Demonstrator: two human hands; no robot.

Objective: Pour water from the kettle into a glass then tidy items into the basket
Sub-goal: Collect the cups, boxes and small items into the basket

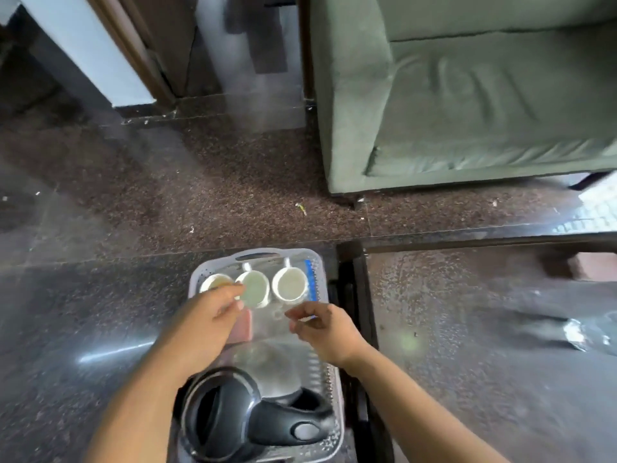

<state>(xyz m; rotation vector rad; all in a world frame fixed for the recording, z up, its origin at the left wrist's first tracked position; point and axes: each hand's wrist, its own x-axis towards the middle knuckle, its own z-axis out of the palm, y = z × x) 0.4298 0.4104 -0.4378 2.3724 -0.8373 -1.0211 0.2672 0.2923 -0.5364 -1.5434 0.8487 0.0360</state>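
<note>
Nearest the viewer, a black plastic electric kettle [227, 412] with a looped handle lies in the near end of a pale grey perforated plastic basket [329, 369] that rests on a dark speckled polished stone floor [83, 312]. The kettle's handle points to the right. The basket's long axis runs straight away from the person, with its carry handle at the far end.

Beyond it stands a large sage-green fabric armchair [467, 95], and to the right a dark-framed low table with a glossy top [484, 329].

In the far end of the basket, three white ceramic cups [289, 284] stand upright in a row, side by side. A pink flat object [245, 325], partly hidden, lies in the middle of the basket.

Both bare hands reach over the middle of the basket, beyond the kettle. The left hand [207, 324] has its fingers loosely curled, fingertips at the rims of the left and middle cups; whether it grips anything I cannot tell. The right hand [325, 325] hovers with finger and thumb close together, seemingly holding nothing. The left hand is nearer the cups.

Tidying looks nearly done. No writing or brand is readable.
</note>
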